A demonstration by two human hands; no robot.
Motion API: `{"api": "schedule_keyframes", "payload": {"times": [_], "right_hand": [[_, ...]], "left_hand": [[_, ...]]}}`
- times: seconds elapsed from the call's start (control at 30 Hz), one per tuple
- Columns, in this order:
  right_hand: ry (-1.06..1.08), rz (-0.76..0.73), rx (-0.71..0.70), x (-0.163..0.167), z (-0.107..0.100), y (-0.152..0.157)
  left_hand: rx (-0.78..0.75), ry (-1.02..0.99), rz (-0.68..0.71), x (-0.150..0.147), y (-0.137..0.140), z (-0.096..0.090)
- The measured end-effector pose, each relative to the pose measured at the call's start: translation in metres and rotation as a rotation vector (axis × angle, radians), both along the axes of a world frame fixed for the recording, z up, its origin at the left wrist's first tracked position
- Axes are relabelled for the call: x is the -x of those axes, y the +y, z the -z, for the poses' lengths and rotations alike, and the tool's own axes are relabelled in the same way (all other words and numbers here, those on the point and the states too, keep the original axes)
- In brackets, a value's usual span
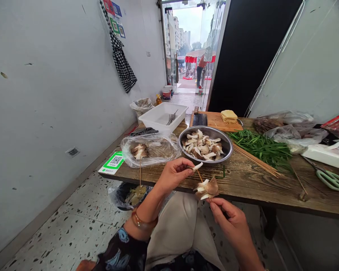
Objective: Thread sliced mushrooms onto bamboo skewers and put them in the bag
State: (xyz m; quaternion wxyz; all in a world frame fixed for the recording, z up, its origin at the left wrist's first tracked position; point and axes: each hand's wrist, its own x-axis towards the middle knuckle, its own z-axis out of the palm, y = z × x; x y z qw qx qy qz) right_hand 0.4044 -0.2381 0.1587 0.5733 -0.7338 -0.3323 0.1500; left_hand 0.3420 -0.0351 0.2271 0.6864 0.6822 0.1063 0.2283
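Observation:
Between thumb and fingers my left hand [176,172] pinches a pale strip of mushroom [197,166] at the upper tip of a wooden skewer [200,175]. My right hand [228,218] grips the same skewer low down, just under several threaded mushroom pieces [207,188]. The skewer slants over the table's front edge. Behind it stands a steel bowl [228,155] filled with torn mushroom pieces [203,145]. A finished-looking mushroom skewer [140,151] lies on a clear plastic bag [161,148] to the left, its stick reaching past the edge.
Bare skewers [257,161] lie beside green chives [260,146] on the wooden table [251,184]. Farther right are green-handled scissors [332,180] and a white tissue pack [326,154]. A cleaver [199,119], cutting board [211,119] and white tub [161,121] stand behind; a lined bin [121,203] sits below.

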Motion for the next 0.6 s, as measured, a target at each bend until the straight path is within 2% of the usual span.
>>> {"api": "schedule_keyframes", "payload": {"times": [0.2, 0.43, 0.5, 0.6], "right_hand": [[0.0, -0.005, -0.008, -0.001, 0.0, -0.0009], [0.002, -0.015, -0.007, -0.0031, -0.0049, 0.0017], [0.003, -0.009, -0.014, -0.0029, -0.0052, 0.0032], [0.017, -0.008, -0.023, -0.0024, -0.0043, 0.0059]], "left_hand": [[-0.091, -0.036, -0.007, -0.0005, 0.0024, 0.0017], [-0.414, -0.068, 0.014, 0.0002, 0.0053, 0.0007], [-0.432, -0.065, 0.014, 0.0007, 0.006, 0.002], [-0.348, -0.051, 0.029, 0.0015, 0.0062, 0.0056]]}}
